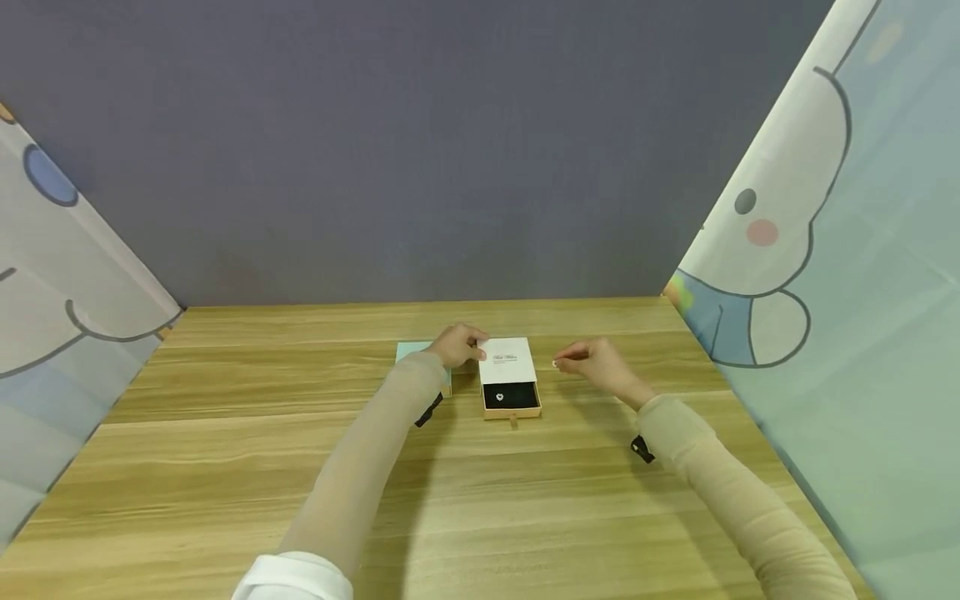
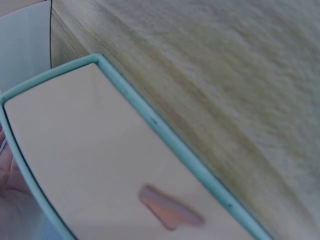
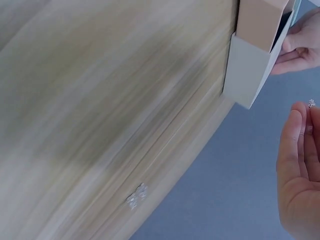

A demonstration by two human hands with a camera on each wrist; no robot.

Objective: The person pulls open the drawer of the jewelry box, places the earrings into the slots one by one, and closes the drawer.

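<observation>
A small jewellery box lies mid-table: a white sleeve (image 1: 508, 360) with its tan drawer (image 1: 512, 411) slid out toward me. The drawer's black pad carries a tiny pale piece (image 1: 500, 397). My left hand (image 1: 477, 348) grips the sleeve's far left corner; its fingers (image 3: 300, 45) show beside the sleeve (image 3: 250, 70) in the right wrist view. My right hand (image 1: 561, 362) hovers just right of the box and pinches a tiny sparkling stud (image 3: 311, 103) at its fingertips. Another small sparkling piece (image 3: 136, 196) lies on the table.
A teal-rimmed box (image 1: 408, 350) (image 2: 100, 150) lies under my left wrist, left of the jewellery box. The wooden table (image 1: 480, 500) is walled by a grey panel behind and cartoon-print curtains (image 1: 862, 292) on both sides.
</observation>
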